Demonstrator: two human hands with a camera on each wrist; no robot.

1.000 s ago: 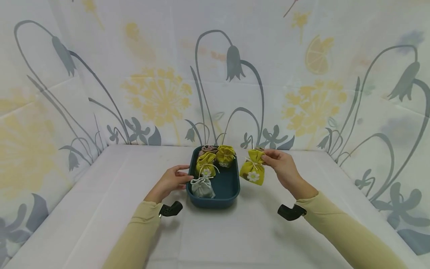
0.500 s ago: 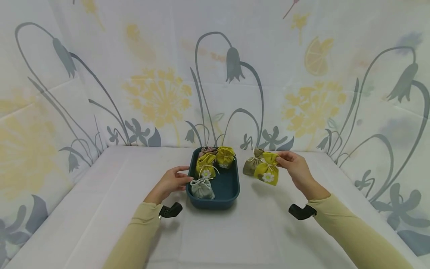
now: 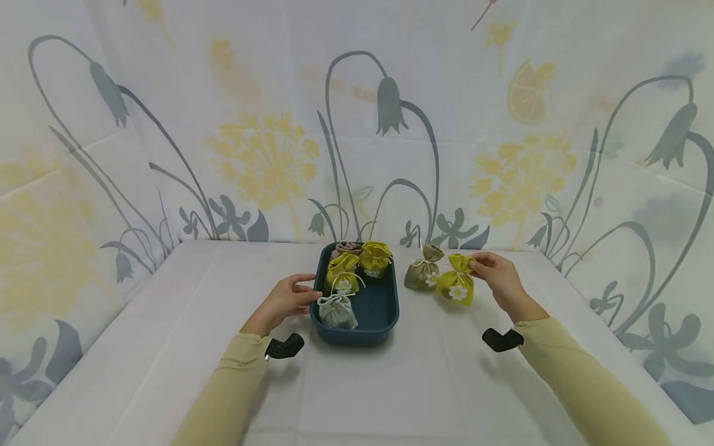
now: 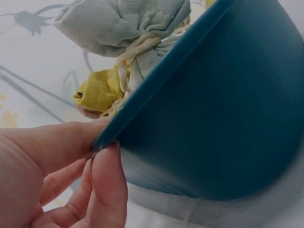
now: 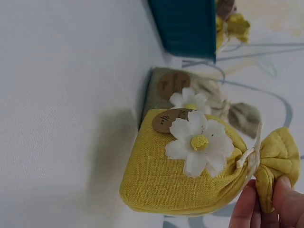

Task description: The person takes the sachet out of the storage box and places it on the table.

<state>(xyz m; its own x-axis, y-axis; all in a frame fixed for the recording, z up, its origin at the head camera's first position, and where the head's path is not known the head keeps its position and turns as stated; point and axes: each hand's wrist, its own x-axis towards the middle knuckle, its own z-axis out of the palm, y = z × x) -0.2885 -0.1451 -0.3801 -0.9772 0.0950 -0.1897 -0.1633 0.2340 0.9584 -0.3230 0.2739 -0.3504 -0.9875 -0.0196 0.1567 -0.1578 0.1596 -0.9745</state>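
My right hand [image 3: 500,277] pinches a yellow drawstring pouch [image 5: 185,166] by its gathered top. A white fabric flower and a brown tag decorate its front. Just left of it in the head view stands a khaki pouch [image 3: 422,272] with a similar flower. My left hand [image 3: 286,301] grips the left rim of a dark blue tray [image 4: 199,114], thumb and fingers on either side of the edge. Inside the tray are a pale grey-green pouch [image 3: 336,311], a yellow pouch [image 3: 343,274], another yellow pouch [image 3: 374,259] and a mauve pouch [image 3: 347,248], partly hidden.
A white cloth covers the table [image 3: 357,396]. Behind it hangs a white curtain [image 3: 268,74] printed with grey and yellow flowers. Bare tray floor [image 3: 372,303] shows along the tray's right side.
My right hand has carried the yellow pouch rightward, away from the tray, uncovering the khaki pouch that it overlapped. My left hand and the tray stay where they were.
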